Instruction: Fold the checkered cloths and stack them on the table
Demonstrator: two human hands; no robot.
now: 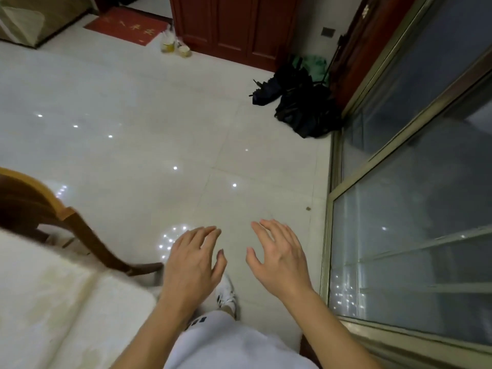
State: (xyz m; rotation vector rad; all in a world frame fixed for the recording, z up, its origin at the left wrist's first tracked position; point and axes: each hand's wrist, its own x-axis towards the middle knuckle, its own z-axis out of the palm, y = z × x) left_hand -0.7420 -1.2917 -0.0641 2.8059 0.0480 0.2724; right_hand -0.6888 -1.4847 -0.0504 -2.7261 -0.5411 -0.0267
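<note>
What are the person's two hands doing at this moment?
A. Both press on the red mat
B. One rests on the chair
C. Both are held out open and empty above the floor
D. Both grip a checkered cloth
C: the left hand and right hand hover with fingers spread, holding nothing, above the pale tiled floor.

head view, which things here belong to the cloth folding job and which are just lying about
Job: bare left hand and right hand, both empty; no checkered cloth visible.
Lying about: black collapsed umbrellas, red floor mat, paper cups, brown wooden chair.
</note>
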